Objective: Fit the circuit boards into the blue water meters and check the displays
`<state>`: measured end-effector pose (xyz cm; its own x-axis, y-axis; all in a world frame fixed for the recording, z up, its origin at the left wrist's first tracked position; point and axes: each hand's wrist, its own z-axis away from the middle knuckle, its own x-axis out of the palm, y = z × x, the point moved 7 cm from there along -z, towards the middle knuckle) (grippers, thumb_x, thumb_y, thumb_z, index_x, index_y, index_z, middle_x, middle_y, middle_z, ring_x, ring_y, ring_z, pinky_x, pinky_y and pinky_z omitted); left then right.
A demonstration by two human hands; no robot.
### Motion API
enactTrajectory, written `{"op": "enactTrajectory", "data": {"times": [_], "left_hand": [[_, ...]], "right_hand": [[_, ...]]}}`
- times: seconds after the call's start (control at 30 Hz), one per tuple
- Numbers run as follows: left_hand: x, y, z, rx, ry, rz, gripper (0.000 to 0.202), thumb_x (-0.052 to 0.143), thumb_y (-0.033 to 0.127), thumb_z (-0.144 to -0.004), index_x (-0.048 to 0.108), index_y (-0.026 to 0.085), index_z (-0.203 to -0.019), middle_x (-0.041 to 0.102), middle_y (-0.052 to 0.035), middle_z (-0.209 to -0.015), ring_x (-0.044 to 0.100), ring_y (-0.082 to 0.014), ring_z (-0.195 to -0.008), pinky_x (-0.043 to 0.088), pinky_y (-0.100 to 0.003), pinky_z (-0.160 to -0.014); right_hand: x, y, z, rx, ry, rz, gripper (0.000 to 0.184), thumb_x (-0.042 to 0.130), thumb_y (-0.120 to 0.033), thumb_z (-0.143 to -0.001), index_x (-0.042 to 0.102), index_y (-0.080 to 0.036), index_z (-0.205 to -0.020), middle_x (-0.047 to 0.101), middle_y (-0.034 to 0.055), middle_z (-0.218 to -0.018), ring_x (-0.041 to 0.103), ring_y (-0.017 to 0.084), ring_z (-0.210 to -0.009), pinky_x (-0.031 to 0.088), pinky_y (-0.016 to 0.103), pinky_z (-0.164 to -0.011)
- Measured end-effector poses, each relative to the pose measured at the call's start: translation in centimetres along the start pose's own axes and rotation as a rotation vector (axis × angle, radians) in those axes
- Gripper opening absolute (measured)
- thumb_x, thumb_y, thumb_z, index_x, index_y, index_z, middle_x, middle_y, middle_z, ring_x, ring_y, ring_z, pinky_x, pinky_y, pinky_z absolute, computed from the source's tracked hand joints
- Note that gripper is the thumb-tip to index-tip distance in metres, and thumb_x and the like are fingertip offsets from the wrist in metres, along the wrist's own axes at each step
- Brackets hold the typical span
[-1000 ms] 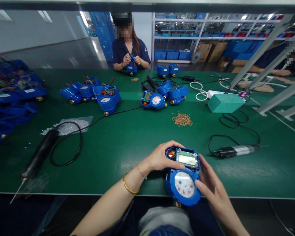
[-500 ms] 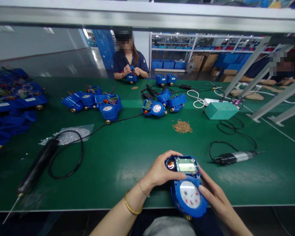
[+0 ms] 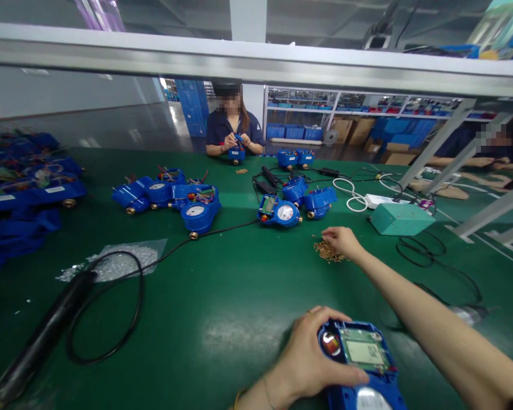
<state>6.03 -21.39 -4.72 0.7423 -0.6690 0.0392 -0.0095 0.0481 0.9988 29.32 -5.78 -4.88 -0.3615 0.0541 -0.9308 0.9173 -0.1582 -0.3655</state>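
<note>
My left hand [image 3: 312,359] is closed around the upper left side of a blue water meter [image 3: 393,382], its thumb lying across the front. The meter's upper part is uncovered and shows a green circuit board with a pale display [image 3: 366,354]; its round dial is cut off by the bottom edge. Farther forward, my right hand [image 3: 345,242] is over a pile of small brass-coloured screws [image 3: 330,252], fingers pinched together at its far edge. A tiny speck shows by the fingertips, too small to tell whether it is held.
Several blue meters [image 3: 200,213] stand mid-table, with more heaped at the left. A black-handled tool [image 3: 47,336] and a bag of clear small parts [image 3: 130,259] lie left. Right are a teal box [image 3: 402,219] and an electric screwdriver [image 3: 468,313], partly behind my forearm. A co-worker [image 3: 235,128] sits opposite.
My right hand has let go of the meter and reached forward to the screw pile. My left hand still holds the meter, now lower in view. The camera has tilted up.
</note>
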Motion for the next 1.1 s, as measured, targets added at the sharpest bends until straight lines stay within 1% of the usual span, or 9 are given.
{"op": "enactTrajectory", "data": {"times": [0.13,0.37,0.47,0.53,0.6,0.7,0.8,0.93,1.1], "left_hand": [[-0.1,0.0,0.0,0.027,-0.012,-0.037,0.067,0.097,0.039,-0.044,0.075,0.028,-0.106,0.069,-0.0013,-0.100,0.063,-0.0243,-0.094,0.044,-0.034,-0.085],[0.1,0.7,0.0,0.081,-0.064,-0.036,0.065,0.095,0.043,-0.052,0.074,0.025,-0.111,0.070,-0.0025,-0.099,0.063,-0.0220,-0.092,0.047,-0.033,-0.088],[0.2,1.0,-0.1,0.115,-0.071,-0.033,0.063,0.094,0.039,-0.055,0.073,0.023,-0.113,0.071,-0.0031,-0.101,0.064,-0.0213,-0.093,0.047,-0.032,-0.089],[0.3,1.1,0.0,0.132,-0.075,-0.036,0.063,0.094,0.037,-0.057,0.072,0.023,-0.114,0.071,-0.0035,-0.102,0.064,-0.0213,-0.093,0.047,-0.032,-0.089],[0.3,1.3,0.0,0.144,-0.072,-0.038,0.063,0.095,0.037,-0.057,0.072,0.022,-0.114,0.072,-0.0040,-0.102,0.065,-0.0218,-0.093,0.047,-0.033,-0.090],[0.2,1.4,0.0,0.150,-0.063,-0.060,0.062,0.094,0.038,-0.057,0.072,0.022,-0.113,0.072,-0.0047,-0.102,0.065,-0.0233,-0.095,0.047,-0.035,-0.091],[0.2,1.4,-0.1,0.145,-0.067,-0.082,0.063,0.094,0.040,-0.058,0.072,0.022,-0.114,0.073,-0.0054,-0.104,0.066,-0.0245,-0.097,0.048,-0.037,-0.092],[0.3,1.2,-0.1,0.158,-0.076,-0.069,0.062,0.093,0.038,-0.060,0.071,0.023,-0.116,0.073,-0.0054,-0.108,0.067,-0.0244,-0.098,0.049,-0.037,-0.092],[0.5,1.5,0.0,0.201,-0.078,-0.082,0.060,0.091,0.037,-0.063,0.070,0.023,-0.117,0.074,-0.0062,-0.114,0.067,-0.0256,-0.104,0.050,-0.038,-0.095]], "right_hand": [[1.8,-2.3,-3.6,-0.078,-0.114,0.231,0.027,0.062,-0.035,-0.097,0.064,-0.014,-0.113,0.066,0.0076,-0.112,0.065,0.019,-0.099,0.057,0.040,-0.088],[4.0,-4.0,-4.4,-0.154,-0.273,0.423,0.029,0.064,-0.035,-0.096,0.063,-0.013,-0.115,0.064,0.0098,-0.117,0.064,0.021,-0.104,0.056,0.042,-0.091],[3.5,-4.8,-4.4,-0.149,-0.263,0.413,0.028,0.064,-0.035,-0.096,0.064,-0.013,-0.113,0.064,0.0092,-0.115,0.064,0.021,-0.103,0.055,0.043,-0.091],[2.2,-5.2,-3.9,-0.142,-0.217,0.378,0.027,0.065,-0.035,-0.095,0.064,-0.013,-0.110,0.065,0.0082,-0.112,0.064,0.021,-0.102,0.054,0.043,-0.091],[0.0,-5.4,-2.3,-0.133,-0.140,0.314,0.021,0.065,-0.031,-0.093,0.064,-0.012,-0.103,0.066,0.0085,-0.106,0.063,0.022,-0.101,0.052,0.044,-0.092],[-3.9,-5.2,2.3,-0.103,-0.017,0.149,0.009,0.059,-0.021,-0.088,0.062,-0.013,-0.089,0.067,0.0099,-0.086,0.065,0.025,-0.091,0.050,0.043,-0.088],[-6.1,-4.2,8.3,-0.038,0.008,-0.117,0.013,0.051,-0.031,-0.084,0.056,-0.019,-0.081,0.064,0.0046,-0.064,0.062,0.019,-0.062,0.052,0.034,-0.067],[-6.3,-2.8,15.1,0.087,-0.028,-0.483,0.023,0.047,-0.046,-0.081,0.050,-0.023,-0.081,0.063,0.0037,-0.057,0.059,0.017,-0.047,0.047,0.028,-0.044],[-5.1,-2.4,18.9,0.253,-0.146,-0.817,0.033,0.067,-0.051,-0.074,0.056,-0.021,-0.080,0.066,0.0048,-0.057,0.061,0.016,-0.046,0.047,0.024,-0.042]]}}
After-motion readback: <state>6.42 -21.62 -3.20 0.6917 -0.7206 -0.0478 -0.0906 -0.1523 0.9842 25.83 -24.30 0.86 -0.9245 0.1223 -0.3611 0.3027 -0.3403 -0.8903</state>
